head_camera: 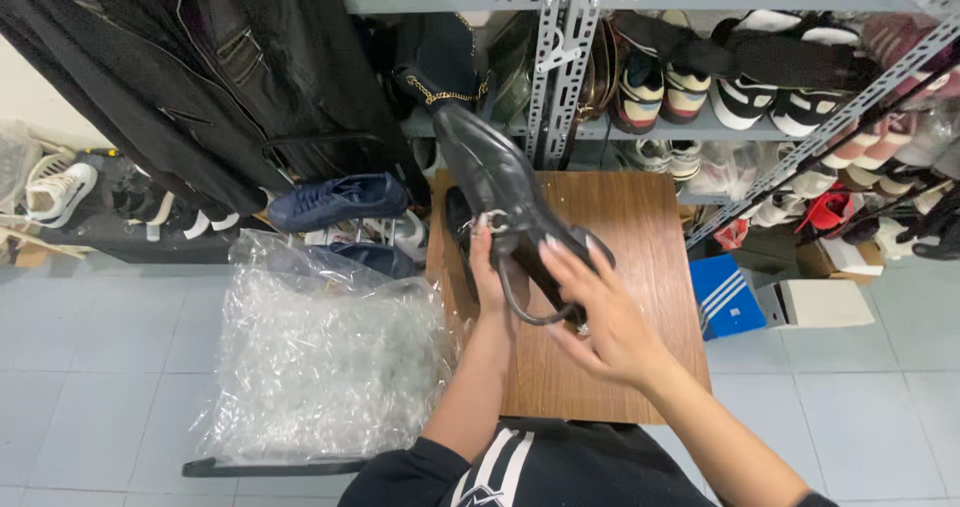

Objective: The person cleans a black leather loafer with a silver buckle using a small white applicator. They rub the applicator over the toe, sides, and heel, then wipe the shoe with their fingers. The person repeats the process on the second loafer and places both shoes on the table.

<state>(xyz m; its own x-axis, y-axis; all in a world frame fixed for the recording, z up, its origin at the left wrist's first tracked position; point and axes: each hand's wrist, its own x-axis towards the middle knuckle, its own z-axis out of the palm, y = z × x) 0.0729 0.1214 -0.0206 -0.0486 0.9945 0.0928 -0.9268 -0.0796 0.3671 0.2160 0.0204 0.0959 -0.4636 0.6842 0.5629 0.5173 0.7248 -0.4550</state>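
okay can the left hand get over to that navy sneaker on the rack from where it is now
Probably yes. The left hand grips the black leather shoe over the wooden table; the navy sneaker sits on the rack just to its left, with nothing visibly between. It would have to let go of the shoe first.

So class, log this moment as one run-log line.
left hand: holds black shoe by buckle strap | right hand: fingers on shoe's heel end | under: wooden table | beside: clear plastic bag
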